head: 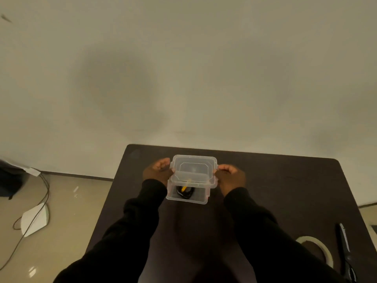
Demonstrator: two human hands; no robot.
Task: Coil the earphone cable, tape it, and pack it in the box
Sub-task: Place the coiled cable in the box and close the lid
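Observation:
A clear plastic box stands on the dark table, near its far edge. Inside lies the coiled black earphone cable bound with a strip of yellow tape. The clear lid is held tilted over the far half of the box, so the near part stays uncovered. My left hand grips the lid's left edge and my right hand grips its right edge. Both arms wear black sleeves.
A roll of white tape and black scissors lie at the table's near right. A pale wall rises behind the table. On the floor to the left are a white device and a trailing cable.

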